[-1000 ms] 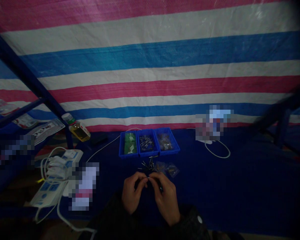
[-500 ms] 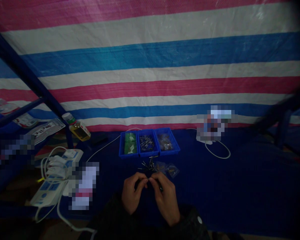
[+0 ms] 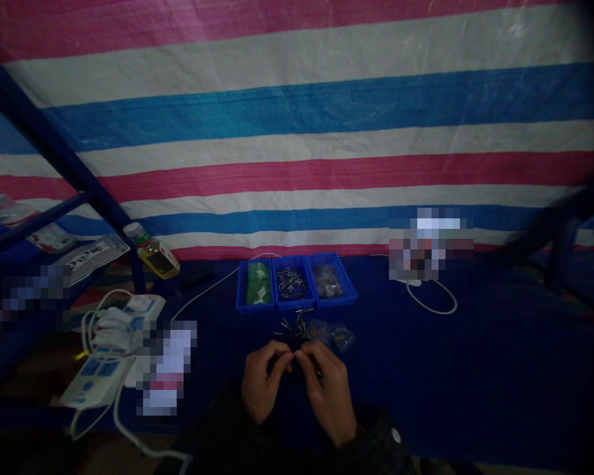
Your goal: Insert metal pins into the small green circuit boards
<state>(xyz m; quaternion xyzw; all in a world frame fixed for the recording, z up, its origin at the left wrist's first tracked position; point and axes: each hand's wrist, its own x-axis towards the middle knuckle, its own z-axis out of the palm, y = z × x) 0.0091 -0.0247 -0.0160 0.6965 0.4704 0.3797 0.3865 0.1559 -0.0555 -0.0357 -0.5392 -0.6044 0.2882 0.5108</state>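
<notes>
Nothing legible, bottle label [image 3: 169, 254] too small, grey strip lettering [image 3: 90, 256] unclear

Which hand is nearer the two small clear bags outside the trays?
Right. The right hand is just this side of the clear bags; the left hand is farther, off to their left.

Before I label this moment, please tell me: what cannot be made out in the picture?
All in the head view:
- Any piece between left hand and right hand: hidden by them.
- Exact contents of the right blue bin: too small, dim.
- Object beside the power strip: masked by pixel blocks.
</notes>
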